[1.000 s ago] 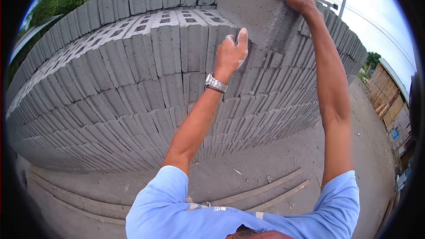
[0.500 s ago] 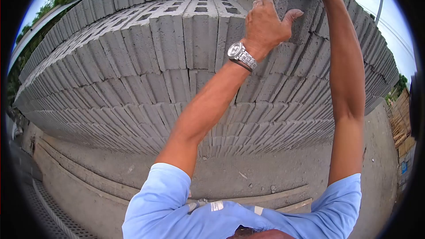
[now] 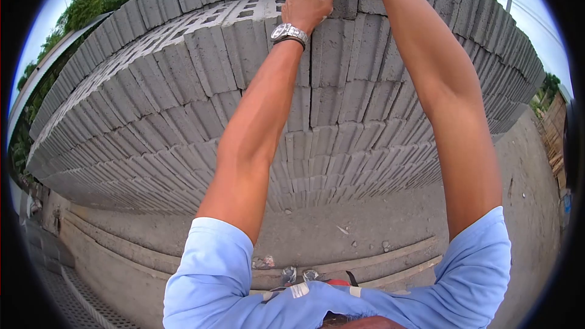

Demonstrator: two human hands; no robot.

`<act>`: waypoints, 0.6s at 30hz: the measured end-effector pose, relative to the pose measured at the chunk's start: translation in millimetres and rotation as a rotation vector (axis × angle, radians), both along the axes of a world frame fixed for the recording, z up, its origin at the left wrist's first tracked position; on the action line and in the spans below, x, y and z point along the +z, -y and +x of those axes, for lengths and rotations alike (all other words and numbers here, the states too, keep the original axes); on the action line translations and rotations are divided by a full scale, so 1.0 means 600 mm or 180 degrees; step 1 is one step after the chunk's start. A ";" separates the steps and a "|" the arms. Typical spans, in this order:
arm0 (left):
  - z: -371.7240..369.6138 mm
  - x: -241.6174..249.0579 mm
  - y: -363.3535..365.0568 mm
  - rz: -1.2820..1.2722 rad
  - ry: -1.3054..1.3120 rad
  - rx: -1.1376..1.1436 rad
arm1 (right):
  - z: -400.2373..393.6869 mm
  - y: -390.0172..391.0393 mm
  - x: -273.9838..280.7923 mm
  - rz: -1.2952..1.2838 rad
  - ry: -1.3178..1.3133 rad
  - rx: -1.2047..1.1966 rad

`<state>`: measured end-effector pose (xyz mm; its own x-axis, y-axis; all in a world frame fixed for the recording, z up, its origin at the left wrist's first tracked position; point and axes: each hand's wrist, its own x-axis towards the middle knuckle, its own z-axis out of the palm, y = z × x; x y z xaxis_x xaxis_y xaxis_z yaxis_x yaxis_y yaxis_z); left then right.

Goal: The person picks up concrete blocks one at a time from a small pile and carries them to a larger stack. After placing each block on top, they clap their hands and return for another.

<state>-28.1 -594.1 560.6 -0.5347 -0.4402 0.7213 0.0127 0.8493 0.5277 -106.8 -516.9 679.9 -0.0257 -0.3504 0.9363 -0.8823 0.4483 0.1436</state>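
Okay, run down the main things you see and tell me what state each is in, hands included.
Hollow concrete blocks: stacked in rows, some openings facing up
Left hand: open, thumb spread, contact with blocks unclear
Right arm: raised, hand cut off by top edge
Silver wristwatch: fastened on left wrist
Wooden planks: lying flat
Blue shirt: worn

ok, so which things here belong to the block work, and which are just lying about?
In the job:
- left hand, open
- block beside its thumb
- stacked blocks

Apparently just lying about:
- wooden planks on the ground
- small stone
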 end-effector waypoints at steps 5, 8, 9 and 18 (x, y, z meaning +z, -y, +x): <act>0.022 -0.128 0.037 -0.1758 -0.1423 -0.0013 | 0.000 -0.133 -0.159 -0.0415 -0.0941 0.0714; 0.161 -0.373 0.011 -0.0988 -0.0940 -0.0499 | 0.124 -0.238 -0.443 0.0020 0.1626 0.1411; 0.227 -0.483 0.001 -0.0282 -0.0305 -0.0562 | 0.130 -0.270 -0.565 0.0024 0.2569 0.1418; 1.360 -1.202 -0.122 0.3430 0.3974 0.3927 | 0.428 -0.577 -1.338 0.1486 0.6667 -0.1220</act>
